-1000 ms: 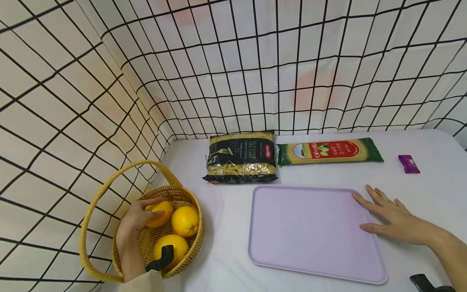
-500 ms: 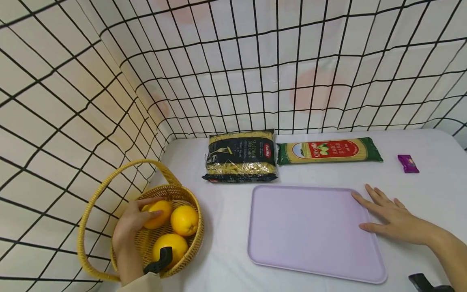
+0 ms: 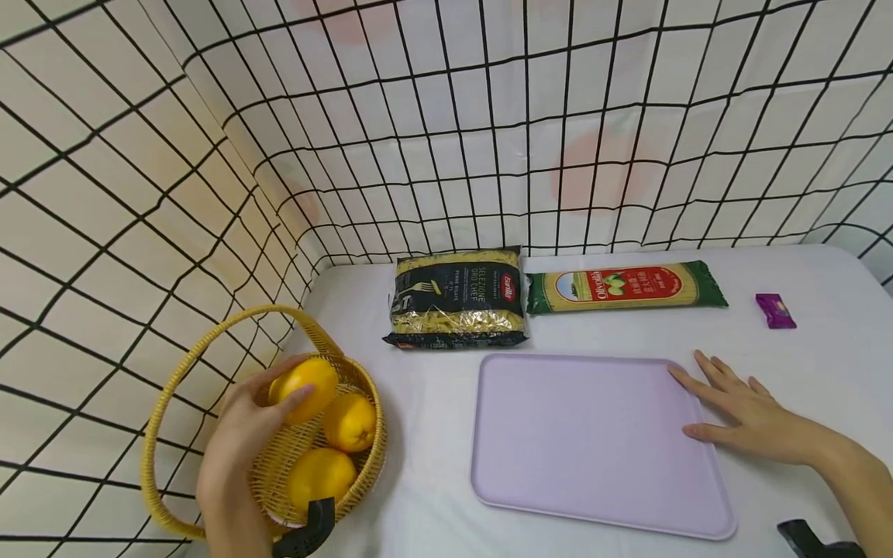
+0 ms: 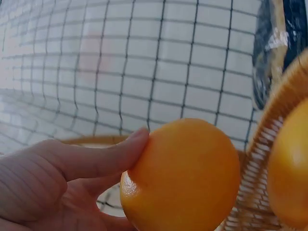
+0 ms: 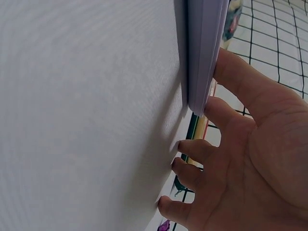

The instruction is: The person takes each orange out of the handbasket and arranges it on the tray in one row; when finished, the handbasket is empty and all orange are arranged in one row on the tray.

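Observation:
My left hand [image 3: 240,426] grips an orange [image 3: 310,387] between thumb and fingers, held up inside the wicker basket [image 3: 377,457]. In the left wrist view the thumb presses on the side of that same orange [image 4: 185,178]. Two more oranges, one to the right [image 3: 350,422] and one at the front [image 3: 321,477], lie in the basket. My right hand [image 3: 753,415] is spread flat at the right edge of the lilac tray [image 3: 593,449]. In the right wrist view, thumb and index finger touch the tray's rim [image 5: 204,57], while the other fingertips rest on the white cloth.
Behind the tray lie a black bag of penne [image 3: 456,298] and a green-ended pack of spaghetti [image 3: 628,287]. A small purple wrapped sweet [image 3: 776,311] is at the far right. Black wire grid [image 3: 516,139] walls the back and left. The basket's tall handle [image 3: 156,418] arches on its left side.
The left hand has lifted the orange slightly from the basket's bottom. The right hand stays at the tray, and the whole view has shifted a little.

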`<state>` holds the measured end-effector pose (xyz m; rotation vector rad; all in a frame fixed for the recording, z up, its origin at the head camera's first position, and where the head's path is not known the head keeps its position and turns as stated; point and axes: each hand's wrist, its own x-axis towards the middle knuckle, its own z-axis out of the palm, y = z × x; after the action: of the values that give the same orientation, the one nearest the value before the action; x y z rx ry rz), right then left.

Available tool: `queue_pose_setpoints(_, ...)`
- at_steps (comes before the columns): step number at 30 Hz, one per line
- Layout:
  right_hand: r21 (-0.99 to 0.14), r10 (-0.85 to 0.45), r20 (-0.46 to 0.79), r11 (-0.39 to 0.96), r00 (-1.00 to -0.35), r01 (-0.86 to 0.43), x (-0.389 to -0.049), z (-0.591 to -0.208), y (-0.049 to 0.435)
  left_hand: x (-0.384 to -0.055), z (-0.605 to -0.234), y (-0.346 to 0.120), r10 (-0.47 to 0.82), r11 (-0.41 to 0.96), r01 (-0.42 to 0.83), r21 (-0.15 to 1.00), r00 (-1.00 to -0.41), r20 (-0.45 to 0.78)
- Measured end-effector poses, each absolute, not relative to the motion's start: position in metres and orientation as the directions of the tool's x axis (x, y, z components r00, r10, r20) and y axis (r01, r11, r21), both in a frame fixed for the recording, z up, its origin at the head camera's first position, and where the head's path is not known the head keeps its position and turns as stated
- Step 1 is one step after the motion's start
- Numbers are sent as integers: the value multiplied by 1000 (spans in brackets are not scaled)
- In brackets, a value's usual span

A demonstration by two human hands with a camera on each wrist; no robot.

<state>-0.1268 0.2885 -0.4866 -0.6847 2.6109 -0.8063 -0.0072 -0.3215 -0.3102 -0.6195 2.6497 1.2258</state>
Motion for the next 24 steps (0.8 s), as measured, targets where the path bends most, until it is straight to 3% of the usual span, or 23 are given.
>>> queue_pose_setpoints(6, -591, -529, -159, 727, -833, -349, -127, -487, 289, -7, -302, -290, -178, 688, -170, 705, -982, -62)
queue_pose_setpoints(14, -592, -521, -175, 733, -836, -333, -127, -487, 289, -33, -310, -233, -183, 587, -156, 794, -982, -57)
queue_pose_setpoints(24, -606, -517, -183, 729, -836, -318, -127, -484, 288, -78, -369, -162, -105, 471, -57, 880, -994, -8)
